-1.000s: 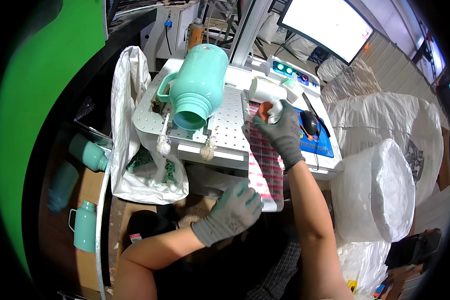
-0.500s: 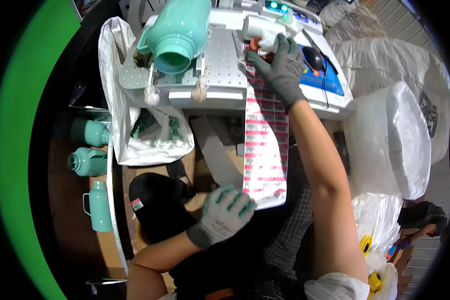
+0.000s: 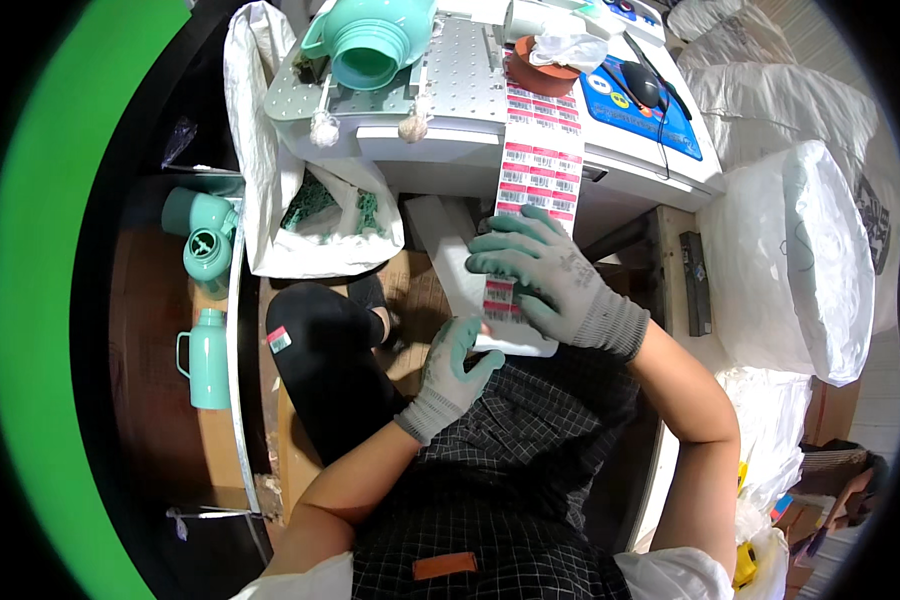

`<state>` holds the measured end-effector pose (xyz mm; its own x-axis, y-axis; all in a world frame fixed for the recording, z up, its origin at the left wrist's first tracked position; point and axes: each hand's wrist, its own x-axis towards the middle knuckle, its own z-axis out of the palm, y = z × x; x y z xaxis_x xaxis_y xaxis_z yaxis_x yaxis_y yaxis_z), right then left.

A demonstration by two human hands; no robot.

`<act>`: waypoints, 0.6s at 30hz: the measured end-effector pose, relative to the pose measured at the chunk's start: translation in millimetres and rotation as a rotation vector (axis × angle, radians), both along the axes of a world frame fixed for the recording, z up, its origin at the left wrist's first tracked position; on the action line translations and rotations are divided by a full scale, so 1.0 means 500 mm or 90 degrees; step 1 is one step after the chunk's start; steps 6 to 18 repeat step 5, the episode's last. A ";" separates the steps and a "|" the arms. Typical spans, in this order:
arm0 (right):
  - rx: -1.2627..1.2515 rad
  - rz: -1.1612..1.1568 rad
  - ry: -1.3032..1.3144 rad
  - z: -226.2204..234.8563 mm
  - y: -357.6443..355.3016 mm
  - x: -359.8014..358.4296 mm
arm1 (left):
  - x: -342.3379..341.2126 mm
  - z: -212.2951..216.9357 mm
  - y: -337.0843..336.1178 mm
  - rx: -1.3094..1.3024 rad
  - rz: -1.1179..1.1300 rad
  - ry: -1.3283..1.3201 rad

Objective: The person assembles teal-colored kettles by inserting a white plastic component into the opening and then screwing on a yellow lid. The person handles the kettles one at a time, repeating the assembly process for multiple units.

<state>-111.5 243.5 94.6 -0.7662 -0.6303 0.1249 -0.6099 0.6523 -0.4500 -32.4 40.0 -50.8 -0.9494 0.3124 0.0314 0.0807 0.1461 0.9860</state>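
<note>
A long strip of red-and-white barcode labels (image 3: 540, 175) runs from the workbench down toward my lap, its lower end a bare white backing. Over the lower part of this strip lies my right hand (image 3: 560, 285), in a grey glove with green fingertips, fingers stretched and spread. My left hand (image 3: 450, 380), gloved alike, is beside the strip's lower left corner; its thumb and fingers are apart, and a bare fingertip pokes out of the glove. On the strip's upper end stands a reddish-brown round pot (image 3: 542, 75) with crumpled white tissue (image 3: 568, 50) on top.
A turquoise thermos jug (image 3: 370, 45) lies on the perforated plate (image 3: 465, 70). More turquoise jugs (image 3: 208, 360) stand at the left behind a rail. A white sack (image 3: 270, 230) holds green bits. A mouse (image 3: 640, 85) sits on a blue pad, and white bags (image 3: 770, 270) fill the right.
My right hand has come down from the pot onto the lower label strip. My left hand has opened out and risen slightly beside the strip's end. The view has shifted.
</note>
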 end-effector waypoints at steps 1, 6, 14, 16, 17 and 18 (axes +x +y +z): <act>0.027 -0.010 0.010 -0.001 0.005 0.010 | 0.007 0.012 -0.002 0.007 0.013 0.035; 0.069 0.020 0.055 -0.036 -0.028 0.068 | 0.029 0.001 -0.017 0.118 0.009 -0.197; 0.069 0.020 0.055 -0.036 -0.028 0.068 | 0.029 0.001 -0.017 0.118 0.009 -0.197; 0.069 0.020 0.055 -0.036 -0.028 0.068 | 0.029 0.001 -0.017 0.118 0.009 -0.197; 0.069 0.020 0.055 -0.036 -0.028 0.068 | 0.029 0.001 -0.017 0.118 0.009 -0.197; 0.069 0.020 0.055 -0.036 -0.028 0.068 | 0.029 0.001 -0.017 0.118 0.009 -0.197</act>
